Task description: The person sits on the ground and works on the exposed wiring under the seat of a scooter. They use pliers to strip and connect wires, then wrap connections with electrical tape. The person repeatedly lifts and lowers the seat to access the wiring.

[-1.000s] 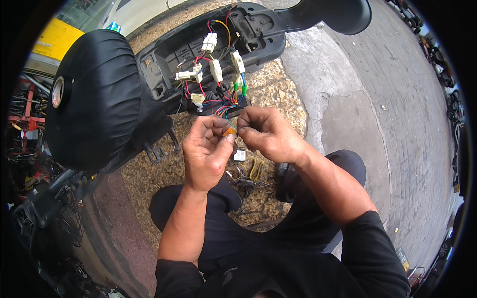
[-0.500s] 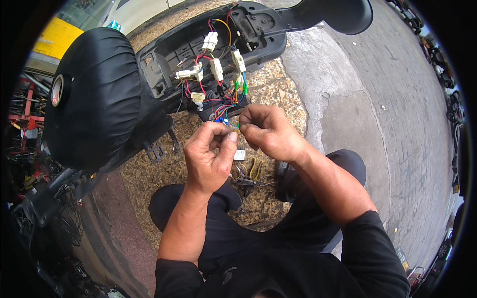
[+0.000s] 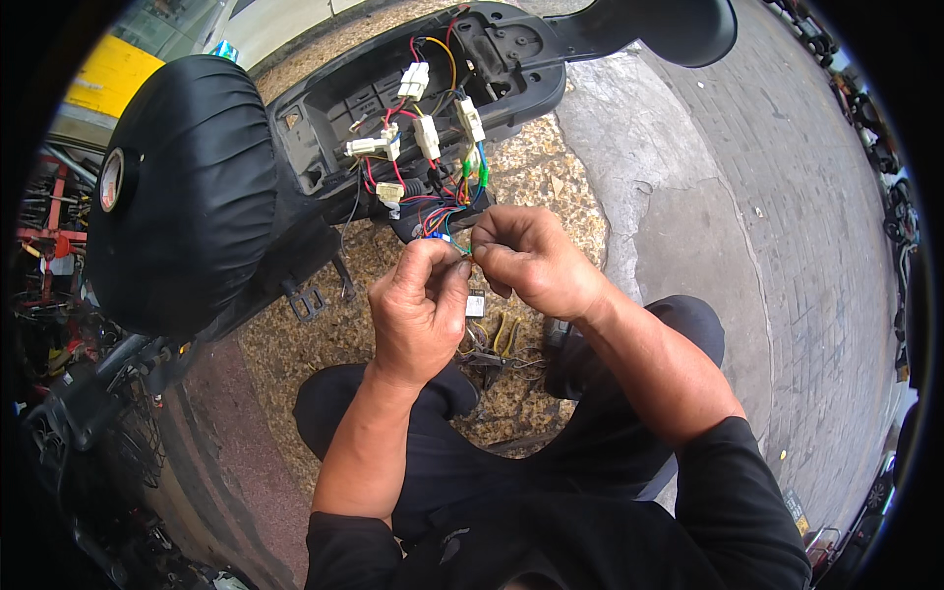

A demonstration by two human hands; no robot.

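Plainly thin and many-coloured, the wires (image 3: 450, 217) in red, blue, green and orange spill in a loose bundle from beneath the black vehicle body (image 3: 541, 90), reaching the hands. Left hand (image 3: 421, 310) and right hand (image 3: 534, 260) each pinch thumb to forefinger on the fine wire ends, fingertips nearly meeting; finer detail there is hidden. Bright green sleeves (image 3: 483, 176) wrap two strands below white connectors (image 3: 426, 137).
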